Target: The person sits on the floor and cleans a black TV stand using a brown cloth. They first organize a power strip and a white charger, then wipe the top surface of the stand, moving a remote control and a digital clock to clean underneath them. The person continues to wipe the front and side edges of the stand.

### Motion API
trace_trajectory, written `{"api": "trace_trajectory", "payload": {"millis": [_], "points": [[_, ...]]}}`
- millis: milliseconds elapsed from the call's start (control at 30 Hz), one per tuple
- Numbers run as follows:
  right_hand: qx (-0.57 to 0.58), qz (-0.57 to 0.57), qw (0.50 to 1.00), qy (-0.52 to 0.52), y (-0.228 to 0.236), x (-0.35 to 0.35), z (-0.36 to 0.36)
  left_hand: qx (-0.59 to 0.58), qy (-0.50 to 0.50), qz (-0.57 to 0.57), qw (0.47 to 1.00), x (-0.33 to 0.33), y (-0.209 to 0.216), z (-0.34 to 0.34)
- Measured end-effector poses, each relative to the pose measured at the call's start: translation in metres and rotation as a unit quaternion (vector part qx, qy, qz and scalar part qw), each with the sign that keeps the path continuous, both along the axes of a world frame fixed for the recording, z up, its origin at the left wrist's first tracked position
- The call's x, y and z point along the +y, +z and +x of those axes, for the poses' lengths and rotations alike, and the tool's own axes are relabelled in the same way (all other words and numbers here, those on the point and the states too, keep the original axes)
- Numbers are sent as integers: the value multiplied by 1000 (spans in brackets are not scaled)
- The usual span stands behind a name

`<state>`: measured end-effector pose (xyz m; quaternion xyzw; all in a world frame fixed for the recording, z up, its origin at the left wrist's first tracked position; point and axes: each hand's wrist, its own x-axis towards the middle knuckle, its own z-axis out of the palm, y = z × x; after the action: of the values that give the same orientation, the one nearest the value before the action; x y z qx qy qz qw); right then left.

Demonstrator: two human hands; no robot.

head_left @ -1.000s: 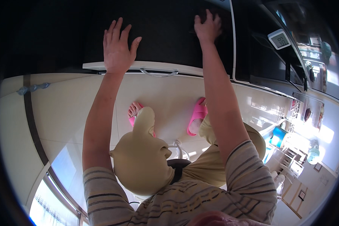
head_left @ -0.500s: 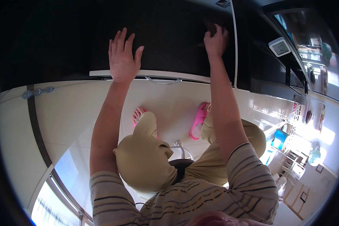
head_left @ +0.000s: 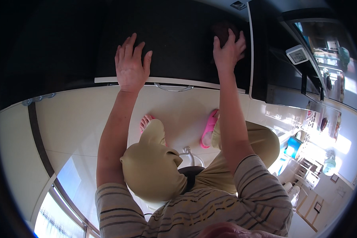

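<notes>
My left hand [head_left: 131,67] lies over a black surface [head_left: 178,51], near its pale front edge, with its fingers and thumb apart and nothing in them. On the right of the same surface, my right hand [head_left: 229,51] has its fingers curved over a dark brown thing [head_left: 222,32]. That thing looks soft, like a cloth, but the shade and my fingers hide its shape. A curved metal handle [head_left: 173,88] sits below the front edge, between my two forearms.
A black panel with a white edge [head_left: 250,47] stands right of my right hand. Farther right, a small white digital display [head_left: 297,54] hangs on a dark glossy front. Pink slippers [head_left: 210,129] are on my feet on the pale tiled floor [head_left: 178,107].
My right hand has shifted a little, and its fingers are spread wider over the dark brown thing. My left hand stays nearly in place, its fingers slightly more bent.
</notes>
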<state>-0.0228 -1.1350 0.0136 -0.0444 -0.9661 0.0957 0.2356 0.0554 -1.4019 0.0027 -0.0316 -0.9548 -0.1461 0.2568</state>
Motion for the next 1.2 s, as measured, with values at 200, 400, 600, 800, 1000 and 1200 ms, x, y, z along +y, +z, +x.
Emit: {"api": "trace_trajectory", "payload": {"millis": [200, 400, 600, 800, 1000, 1200], "points": [[-70, -19, 996, -46, -10, -19, -48, -14, 1, -1, 1000, 0, 0, 1], [-72, -66, 986, -138, -16, 3, -68, -11, 1, 16, 1000, 0, 1, 3], [-84, -123, 979, -140, -6, 11, -99, -7, -2, 11, 1000, 3, 5, 3], [-3, -47, 990, 134, -26, -73, -110, 0, -19, 23, 1000, 4, 5, 0], [-9, -22, 957, 290, -19, -118, -31, -10, -6, 33, 999, -2, 3, 5], [44, -40, 991, 121, -31, -65, -105, -1, -15, 39, 999, 4, 5, -1]]}}
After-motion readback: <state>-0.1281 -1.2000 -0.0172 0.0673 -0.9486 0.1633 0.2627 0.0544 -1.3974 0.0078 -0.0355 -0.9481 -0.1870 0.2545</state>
